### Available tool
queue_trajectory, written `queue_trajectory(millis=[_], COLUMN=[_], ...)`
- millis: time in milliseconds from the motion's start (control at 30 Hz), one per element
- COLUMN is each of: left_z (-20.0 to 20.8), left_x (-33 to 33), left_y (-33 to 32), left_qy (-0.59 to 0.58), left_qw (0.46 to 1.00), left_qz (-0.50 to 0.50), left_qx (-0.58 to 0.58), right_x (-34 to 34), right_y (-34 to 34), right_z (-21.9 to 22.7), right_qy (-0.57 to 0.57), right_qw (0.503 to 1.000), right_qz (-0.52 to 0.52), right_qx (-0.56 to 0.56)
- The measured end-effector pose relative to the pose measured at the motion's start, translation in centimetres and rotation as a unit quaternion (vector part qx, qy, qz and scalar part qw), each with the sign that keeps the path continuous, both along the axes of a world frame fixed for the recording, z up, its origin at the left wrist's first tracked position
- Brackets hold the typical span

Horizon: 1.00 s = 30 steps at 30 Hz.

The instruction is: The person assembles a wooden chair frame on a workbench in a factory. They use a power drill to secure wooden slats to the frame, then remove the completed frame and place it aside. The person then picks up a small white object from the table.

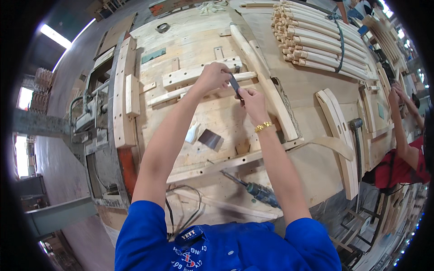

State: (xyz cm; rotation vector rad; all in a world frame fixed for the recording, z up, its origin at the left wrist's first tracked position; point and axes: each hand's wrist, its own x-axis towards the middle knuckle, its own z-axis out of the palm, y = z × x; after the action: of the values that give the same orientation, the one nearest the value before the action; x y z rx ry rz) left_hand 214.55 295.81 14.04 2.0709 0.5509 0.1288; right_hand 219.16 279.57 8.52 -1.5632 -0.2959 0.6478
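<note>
A power drill [261, 193] lies on the cluttered wooden workbench [312, 167] while both hands [212, 77] [253, 103] grip a dark blade [235, 84].

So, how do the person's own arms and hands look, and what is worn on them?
Both forearms are bare, coming up from short bright blue sleeves of a work shirt. The left hand wears nothing. Just below the right hand, a gold-coloured chain bracelet sits on the wrist. No gloves, watch or rings are visible.

Blue short sleeves [149, 226] — gold bracelet [263, 127] on the right wrist.
</note>
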Motion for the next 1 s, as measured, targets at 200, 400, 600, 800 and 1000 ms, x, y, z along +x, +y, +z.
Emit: queue_trajectory(millis=[200,400,600,800,1000], left_z=[-3.4,-4.8,-5.4,-4.1,3.6], left_x=[5.7,5.8,4.8,4.8,-1.3], left_y=[3.8,4.0,4.1,2.7,-1.1], left_qy=[0.039,0.036,-0.02,-0.062,-0.036], left_qw=[0.981,0.983,0.978,0.974,0.918], left_qz=[-0.067,-0.054,-0.057,-0.099,-0.328], left_qx=[0.176,0.171,0.2,0.192,0.218], right_x=[1.6,1.6,1.3,1.6,-0.9], right_y=[4.9,5.6,5.4,4.5,-1.3], right_z=[-3.1,-3.8,-3.5,-4.0,2.3], right_qy=[0.104,0.077,0.088,-0.028,-0.396], right_qw=[0.986,0.986,0.987,0.992,0.909], right_qz=[-0.129,-0.148,-0.131,-0.121,0.066], right_qx=[-0.011,-0.013,-0.017,-0.038,-0.108])
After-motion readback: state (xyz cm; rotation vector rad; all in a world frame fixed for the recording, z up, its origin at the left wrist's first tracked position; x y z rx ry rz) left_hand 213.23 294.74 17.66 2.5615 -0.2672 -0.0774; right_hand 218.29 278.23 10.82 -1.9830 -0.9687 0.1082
